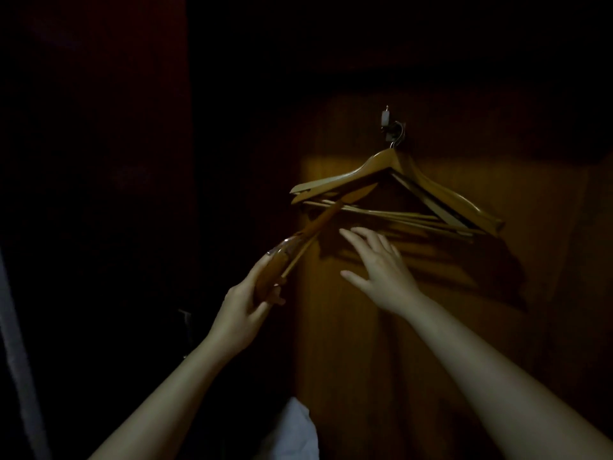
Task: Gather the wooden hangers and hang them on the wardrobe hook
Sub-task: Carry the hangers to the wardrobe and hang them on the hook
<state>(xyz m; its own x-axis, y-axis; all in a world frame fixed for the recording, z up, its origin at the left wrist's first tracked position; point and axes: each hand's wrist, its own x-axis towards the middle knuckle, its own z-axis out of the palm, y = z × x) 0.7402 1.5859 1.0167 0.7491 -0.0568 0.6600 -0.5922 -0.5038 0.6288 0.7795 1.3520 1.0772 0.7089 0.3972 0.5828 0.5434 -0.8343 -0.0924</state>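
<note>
- Wooden hangers (394,190) hang bunched on the wardrobe hook (393,127), against the lit door panel (431,327).
- Left hand (245,313): grip clamped on another hanger (298,240), its far end overlapping the bunch.
- Right hand (381,273): grip apart, just below them.
- Darkness left.

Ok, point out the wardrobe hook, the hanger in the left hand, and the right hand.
wardrobe hook (393,127), head view, on its metal mount.
held hanger (318,224), head view, on its wooden arm.
right hand (381,270), head view, on the back of the hand.
</note>
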